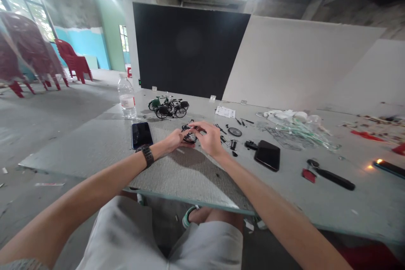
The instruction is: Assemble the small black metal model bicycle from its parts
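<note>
My left hand (176,139) and my right hand (209,137) meet over the grey table (95,143), both pinched on a small black model bicycle part (190,135) with a wheel. A dark watch sits on my left wrist. Small black loose parts (232,144) and a little wheel (234,131) lie just right of my right hand. Two finished model bicycles (169,107) stand farther back on the table.
A phone (141,134) lies left of my hands, another dark phone (267,155) to the right. A water bottle (127,97) stands at the back left. Clear plastic packaging (297,130), a paper sheet (225,112) and a black tool (332,177) lie right. Red chairs (72,59) stand on the floor.
</note>
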`<action>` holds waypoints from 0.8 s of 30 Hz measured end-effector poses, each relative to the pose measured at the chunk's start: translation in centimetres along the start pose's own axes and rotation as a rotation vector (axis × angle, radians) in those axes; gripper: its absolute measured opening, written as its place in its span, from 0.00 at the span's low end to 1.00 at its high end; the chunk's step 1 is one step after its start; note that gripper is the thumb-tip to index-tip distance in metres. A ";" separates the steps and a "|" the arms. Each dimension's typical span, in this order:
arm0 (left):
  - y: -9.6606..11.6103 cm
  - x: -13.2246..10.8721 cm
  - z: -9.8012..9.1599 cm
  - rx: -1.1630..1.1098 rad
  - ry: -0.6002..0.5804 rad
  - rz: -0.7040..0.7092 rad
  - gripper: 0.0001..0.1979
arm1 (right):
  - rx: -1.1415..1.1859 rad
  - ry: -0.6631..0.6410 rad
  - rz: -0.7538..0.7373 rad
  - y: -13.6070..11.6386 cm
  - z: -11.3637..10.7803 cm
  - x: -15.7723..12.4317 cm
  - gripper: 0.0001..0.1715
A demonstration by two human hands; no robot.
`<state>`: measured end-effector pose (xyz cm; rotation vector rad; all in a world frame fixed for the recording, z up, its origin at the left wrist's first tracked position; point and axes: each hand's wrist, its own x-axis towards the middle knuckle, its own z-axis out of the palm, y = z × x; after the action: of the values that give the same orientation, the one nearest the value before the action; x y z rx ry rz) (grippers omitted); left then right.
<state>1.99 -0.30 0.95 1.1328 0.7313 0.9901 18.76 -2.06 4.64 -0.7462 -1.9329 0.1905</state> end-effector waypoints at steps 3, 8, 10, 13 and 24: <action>0.0 0.2 0.1 -0.003 0.067 -0.040 0.14 | 0.020 0.042 0.095 -0.1 0.0 0.0 0.09; 0.0 0.4 0.2 -0.014 0.106 -0.082 0.12 | 0.086 0.001 0.130 -0.1 -0.1 0.1 0.09; 0.0 0.4 0.2 -0.036 0.109 -0.082 0.12 | 0.111 -0.047 0.102 0.0 -0.1 0.1 0.11; 0.1 0.4 0.2 -0.056 0.104 -0.084 0.12 | 0.106 -0.087 0.073 0.3 -0.1 0.1 0.16; 0.7 -0.2 0.6 -0.007 0.075 -0.058 0.13 | 0.050 0.044 0.064 0.1 -0.2 0.0 0.13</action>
<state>2.26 -0.64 1.76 1.0674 0.8155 0.9894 18.95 -2.01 4.72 -0.7733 -1.8575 0.2582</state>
